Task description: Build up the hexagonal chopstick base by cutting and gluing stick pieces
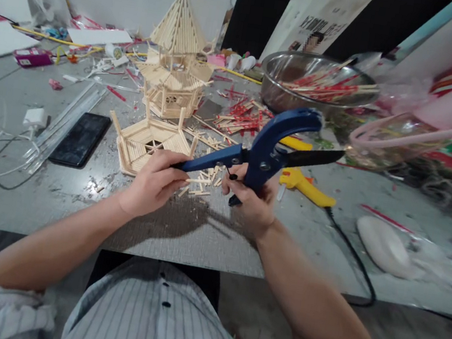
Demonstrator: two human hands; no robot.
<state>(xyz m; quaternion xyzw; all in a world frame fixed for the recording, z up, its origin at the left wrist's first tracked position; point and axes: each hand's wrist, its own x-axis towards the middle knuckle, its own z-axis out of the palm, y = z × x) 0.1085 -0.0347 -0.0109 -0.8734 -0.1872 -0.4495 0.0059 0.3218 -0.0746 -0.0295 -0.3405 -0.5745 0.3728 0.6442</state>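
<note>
A blue pipe cutter [268, 156] is held up over the table, its jaw spread and its dark blade pointing right. My left hand [158, 182] grips the end of one long handle, and a thin wooden stick [199, 181] juts from the same fingers. Around the other handle, near the pivot, my right hand [255, 199] is closed. Just behind my left hand lies a hexagonal base of wooden sticks [132, 141] with short upright posts. Cut stick pieces [201, 193] are scattered below the cutter.
A tiered stick pagoda [175, 71] stands behind the base. Red-tipped sticks [242, 118] lie beside it, and more fill a steel bowl [271, 94]. At right are a yellow glue gun [310, 189] with a black cord and a clear basket [400, 142]. A phone [80, 139] lies left.
</note>
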